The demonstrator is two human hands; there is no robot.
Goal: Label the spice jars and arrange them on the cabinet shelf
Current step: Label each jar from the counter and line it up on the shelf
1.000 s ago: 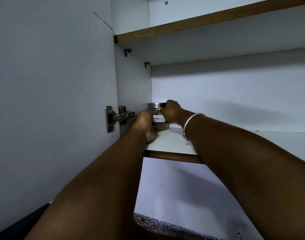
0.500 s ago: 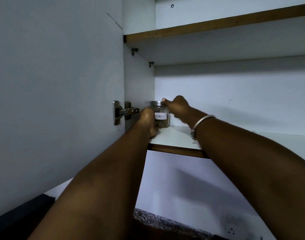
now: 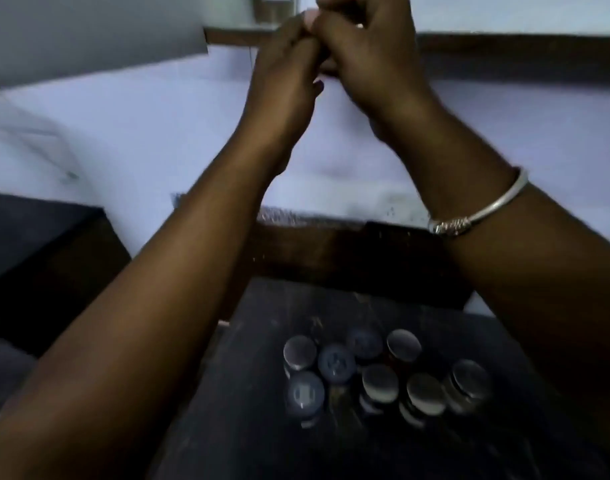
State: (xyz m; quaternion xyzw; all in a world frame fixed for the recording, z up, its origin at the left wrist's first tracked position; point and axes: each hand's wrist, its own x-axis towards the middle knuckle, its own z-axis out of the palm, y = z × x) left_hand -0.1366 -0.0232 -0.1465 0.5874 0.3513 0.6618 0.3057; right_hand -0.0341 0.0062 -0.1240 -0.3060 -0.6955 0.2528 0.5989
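**Jars wait on dark table as hands meet overhead**

Here, in the head view, the left hand (image 3: 282, 81) and right hand (image 3: 369, 53) are raised well above the dark table (image 3: 331, 455), curled and pressed together; whether they pinch anything cannot be told through the blur. The spice jars (image 3: 383, 375) stand clustered on that table, upright, lids facing up, long axes vertical. They look rigid, smooth and probably breakable, best gripped around the body below the lid.

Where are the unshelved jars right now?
In the head view the jars stand clustered on the dark table, low and right of centre, below and between both raised forearms. Neither hand touches them.
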